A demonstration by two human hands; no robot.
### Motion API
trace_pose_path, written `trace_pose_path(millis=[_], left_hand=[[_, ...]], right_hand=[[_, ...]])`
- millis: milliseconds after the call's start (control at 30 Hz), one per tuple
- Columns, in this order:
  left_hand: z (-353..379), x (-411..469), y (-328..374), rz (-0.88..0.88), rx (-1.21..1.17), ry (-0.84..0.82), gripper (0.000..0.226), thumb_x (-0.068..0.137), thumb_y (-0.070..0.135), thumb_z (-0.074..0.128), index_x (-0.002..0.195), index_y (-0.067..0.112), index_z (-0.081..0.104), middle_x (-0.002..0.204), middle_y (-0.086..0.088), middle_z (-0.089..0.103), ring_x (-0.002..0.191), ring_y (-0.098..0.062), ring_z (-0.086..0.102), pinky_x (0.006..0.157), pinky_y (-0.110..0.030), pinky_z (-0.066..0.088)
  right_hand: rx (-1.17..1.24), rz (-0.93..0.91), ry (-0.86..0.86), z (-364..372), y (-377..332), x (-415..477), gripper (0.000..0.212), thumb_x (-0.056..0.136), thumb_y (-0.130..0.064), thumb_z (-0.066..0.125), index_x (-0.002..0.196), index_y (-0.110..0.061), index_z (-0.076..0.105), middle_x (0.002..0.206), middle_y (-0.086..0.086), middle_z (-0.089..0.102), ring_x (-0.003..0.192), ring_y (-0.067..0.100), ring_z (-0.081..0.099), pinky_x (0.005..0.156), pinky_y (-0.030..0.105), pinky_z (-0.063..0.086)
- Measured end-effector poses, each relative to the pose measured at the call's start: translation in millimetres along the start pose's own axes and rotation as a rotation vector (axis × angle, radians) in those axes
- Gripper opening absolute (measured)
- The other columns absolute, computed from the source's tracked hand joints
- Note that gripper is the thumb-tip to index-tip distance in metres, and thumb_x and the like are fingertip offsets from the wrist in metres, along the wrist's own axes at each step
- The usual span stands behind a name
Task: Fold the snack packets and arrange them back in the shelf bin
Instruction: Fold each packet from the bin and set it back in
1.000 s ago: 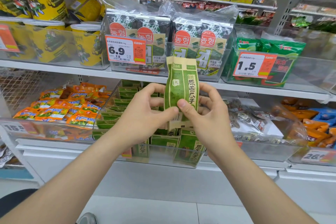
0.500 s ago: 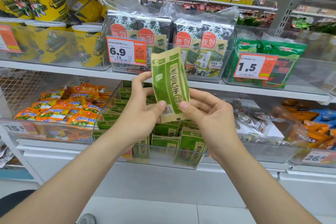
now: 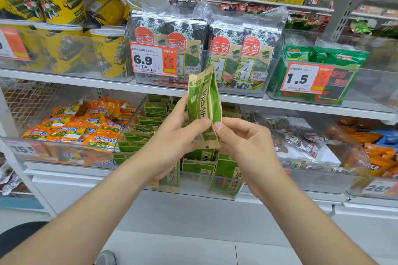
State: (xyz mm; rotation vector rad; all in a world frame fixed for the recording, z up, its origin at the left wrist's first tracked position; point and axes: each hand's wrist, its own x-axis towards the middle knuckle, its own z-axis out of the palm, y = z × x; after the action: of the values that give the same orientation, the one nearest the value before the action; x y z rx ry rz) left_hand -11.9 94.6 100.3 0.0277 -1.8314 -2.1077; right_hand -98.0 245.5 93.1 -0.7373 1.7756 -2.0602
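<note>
A green and tan snack packet (image 3: 204,101) stands upright in front of the shelf, bent lengthwise along its middle. My left hand (image 3: 172,137) pinches its lower left part with thumb in front and fingers behind. My right hand (image 3: 243,142) pinches its lower right edge between thumb and forefinger. Below and behind it is a clear shelf bin (image 3: 193,185) holding several matching green packets (image 3: 150,122), some standing at the front, others stacked at the left.
Orange snack packs (image 3: 81,127) fill the bin to the left; clear-bagged snacks (image 3: 301,140) lie in the bin to the right. The shelf above carries seaweed packs (image 3: 232,49), yellow tubs (image 3: 64,49) and price tags (image 3: 153,58). White floor tiles lie below.
The packet turned from flat and facing me to folded lengthwise, narrower, and tilted back upright. Both hands kept their pinch near its lower end and shifted slightly right.
</note>
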Motion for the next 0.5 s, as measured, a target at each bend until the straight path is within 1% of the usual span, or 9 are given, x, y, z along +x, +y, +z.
trace_pose_path(millis=[33, 67, 100, 167, 233, 300, 367, 433, 500], left_hand=[[-1, 0, 1, 0.004, 0.021, -0.012, 0.044, 0.105, 0.015, 0.066, 0.138, 0.043, 0.056, 0.129, -0.004, 0.073, 0.119, -0.02, 0.071, 0.096, -0.045, 0.062], [-1, 0, 1, 0.008, 0.046, -0.02, 0.046, 0.102, 0.017, 0.071, 0.137, 0.045, 0.056, 0.13, -0.002, 0.073, 0.119, -0.02, 0.072, 0.097, -0.045, 0.061], [-1, 0, 0, 0.012, 0.062, -0.02, 0.05, 0.1, 0.017, 0.075, 0.136, 0.045, 0.056, 0.129, 0.0, 0.073, 0.118, -0.022, 0.073, 0.098, -0.045, 0.061], [-3, 0, -1, 0.003, 0.05, -0.018, 0.054, 0.097, 0.009, 0.075, 0.133, 0.045, 0.058, 0.126, -0.001, 0.074, 0.114, -0.026, 0.075, 0.096, -0.044, 0.062], [-5, 1, -1, -0.037, -0.002, -0.032, 0.056, 0.096, 0.001, 0.074, 0.135, 0.039, 0.061, 0.124, -0.007, 0.074, 0.108, -0.026, 0.074, 0.091, -0.041, 0.062], [-8, 3, 1, -0.073, -0.06, -0.056, 0.057, 0.092, 0.0, 0.075, 0.137, 0.032, 0.063, 0.128, -0.017, 0.07, 0.107, -0.029, 0.069, 0.09, -0.041, 0.061], [-9, 3, 3, -0.097, -0.107, -0.075, 0.057, 0.087, 0.003, 0.074, 0.138, 0.027, 0.064, 0.126, -0.02, 0.068, 0.106, -0.034, 0.064, 0.092, -0.046, 0.059], [-10, 4, 4, -0.115, -0.141, -0.093, 0.061, 0.087, 0.003, 0.074, 0.143, 0.022, 0.06, 0.123, -0.019, 0.069, 0.105, -0.034, 0.067, 0.092, -0.048, 0.059], [-13, 4, 4, -0.132, -0.15, -0.102, 0.066, 0.086, 0.002, 0.074, 0.147, 0.019, 0.055, 0.125, -0.02, 0.071, 0.104, -0.034, 0.07, 0.089, -0.049, 0.059]], right_hand=[[-0.083, -0.076, 0.033, 0, -1, -1, 0.015, 0.099, -0.01, 0.072, 0.11, -0.013, 0.082, 0.097, 0.007, 0.082, 0.088, 0.023, 0.076, 0.085, 0.045, 0.064], [-0.139, -0.137, 0.04, 0, -1, -1, 0.016, 0.099, -0.009, 0.072, 0.11, -0.014, 0.082, 0.095, 0.004, 0.083, 0.086, 0.021, 0.078, 0.082, 0.042, 0.064], [-0.163, -0.168, 0.027, 0, -2, -1, 0.017, 0.099, -0.009, 0.072, 0.111, -0.015, 0.082, 0.095, 0.003, 0.083, 0.087, 0.024, 0.079, 0.081, 0.043, 0.065], [-0.149, -0.153, -0.019, -2, -3, -3, 0.019, 0.1, -0.006, 0.071, 0.114, -0.014, 0.081, 0.098, 0.004, 0.083, 0.094, 0.031, 0.08, 0.085, 0.046, 0.066], [-0.113, -0.107, -0.045, -3, -3, -2, 0.023, 0.101, -0.002, 0.068, 0.117, -0.013, 0.08, 0.099, 0.007, 0.082, 0.096, 0.033, 0.079, 0.088, 0.046, 0.065], [-0.066, -0.079, -0.044, -2, -3, -2, 0.027, 0.1, 0.001, 0.067, 0.12, -0.013, 0.078, 0.098, 0.011, 0.082, 0.09, 0.028, 0.077, 0.084, 0.039, 0.064], [-0.02, -0.083, -0.026, -2, -4, -2, 0.029, 0.099, 0.003, 0.067, 0.12, -0.013, 0.078, 0.096, 0.014, 0.081, 0.085, 0.023, 0.074, 0.078, 0.033, 0.062], [-0.001, -0.105, -0.022, -2, -5, 0, 0.03, 0.098, 0.005, 0.068, 0.119, -0.014, 0.078, 0.096, 0.015, 0.081, 0.085, 0.023, 0.075, 0.077, 0.031, 0.06], [0.0, -0.131, -0.028, -2, -5, 0, 0.03, 0.098, 0.006, 0.067, 0.118, -0.015, 0.078, 0.094, 0.014, 0.081, 0.084, 0.022, 0.075, 0.077, 0.031, 0.06]])
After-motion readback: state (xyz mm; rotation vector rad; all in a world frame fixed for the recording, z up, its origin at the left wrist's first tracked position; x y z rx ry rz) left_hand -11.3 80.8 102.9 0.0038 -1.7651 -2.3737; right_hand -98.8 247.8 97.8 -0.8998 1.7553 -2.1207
